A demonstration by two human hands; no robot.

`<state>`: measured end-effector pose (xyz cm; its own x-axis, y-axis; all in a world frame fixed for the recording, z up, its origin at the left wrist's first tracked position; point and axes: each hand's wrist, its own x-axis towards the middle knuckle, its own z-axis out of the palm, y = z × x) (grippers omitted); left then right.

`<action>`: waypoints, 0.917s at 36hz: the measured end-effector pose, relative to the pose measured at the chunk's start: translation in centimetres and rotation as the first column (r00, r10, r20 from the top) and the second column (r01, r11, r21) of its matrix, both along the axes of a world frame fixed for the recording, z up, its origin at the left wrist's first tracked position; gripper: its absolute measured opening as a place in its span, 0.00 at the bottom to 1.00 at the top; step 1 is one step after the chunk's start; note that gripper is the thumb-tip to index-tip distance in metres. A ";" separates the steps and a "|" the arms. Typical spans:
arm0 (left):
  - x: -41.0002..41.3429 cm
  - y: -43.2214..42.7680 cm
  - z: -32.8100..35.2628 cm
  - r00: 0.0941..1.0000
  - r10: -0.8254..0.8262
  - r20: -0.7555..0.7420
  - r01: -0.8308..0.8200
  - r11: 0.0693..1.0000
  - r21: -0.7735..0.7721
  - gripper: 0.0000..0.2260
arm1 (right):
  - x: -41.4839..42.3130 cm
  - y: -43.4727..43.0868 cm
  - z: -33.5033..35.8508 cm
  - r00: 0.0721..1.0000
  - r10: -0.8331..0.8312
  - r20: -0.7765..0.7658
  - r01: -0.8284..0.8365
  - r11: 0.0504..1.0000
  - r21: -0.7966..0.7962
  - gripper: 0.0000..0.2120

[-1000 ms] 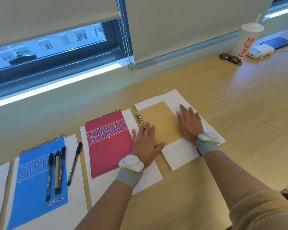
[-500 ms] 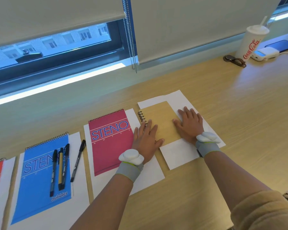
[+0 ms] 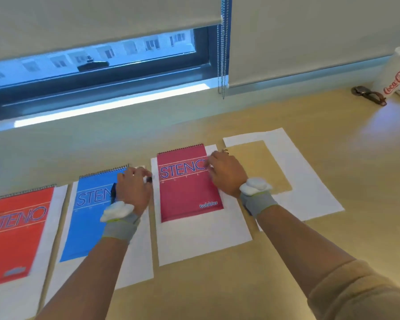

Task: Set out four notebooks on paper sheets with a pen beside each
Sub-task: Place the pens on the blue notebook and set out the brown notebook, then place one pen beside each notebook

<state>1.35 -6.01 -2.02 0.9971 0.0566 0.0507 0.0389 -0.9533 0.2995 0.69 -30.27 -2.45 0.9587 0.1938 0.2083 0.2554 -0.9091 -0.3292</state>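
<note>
Hands [image 3: 134,190] moved left, pens [image 3: 113,192] gripped, STENO notebooks [image 3: 189,195]

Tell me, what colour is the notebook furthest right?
Plain tan-brown notebook, best in the head view.

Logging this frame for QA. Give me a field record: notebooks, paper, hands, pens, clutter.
notebooks: four in a row, left to right: orange notebook, blue notebook, red notebook, brown notebook
paper: white sheets, one under each notebook
left: left hand above the blue notebook, fingers curled round dark pens; count unclear
right: right hand at the red notebook's right edge; grip unclear
placed: no pen visible beside any notebook
clutter: cup and sunglasses, far right of table
</note>
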 end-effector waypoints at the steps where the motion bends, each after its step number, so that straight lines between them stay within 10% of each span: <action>1: -0.3 0.8 0.0 1.000 0.021 -0.017 -0.021 1.000 -0.010 0.09 | 0.0 1.1 0.1 0.999 0.041 -0.008 -0.041 0.999 0.002 0.12; 13: -3.7 4.1 -0.8 0.980 0.079 -0.184 -0.087 0.996 -0.032 0.11 | -1.0 9.3 0.0 0.949 0.273 -0.155 -0.273 0.962 0.027 0.12; 33: -5.6 6.0 -0.3 0.980 0.119 -0.157 -0.143 0.977 -0.156 0.06 | -0.8 14.5 0.3 0.949 0.224 -0.221 -0.213 0.974 0.075 0.11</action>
<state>-4.24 -0.06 -2.37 0.9763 0.1827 -0.1161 0.2153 -0.8746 0.4343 -0.13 -15.74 -2.19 0.9170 0.3988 0.0054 0.3594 -0.8203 -0.4450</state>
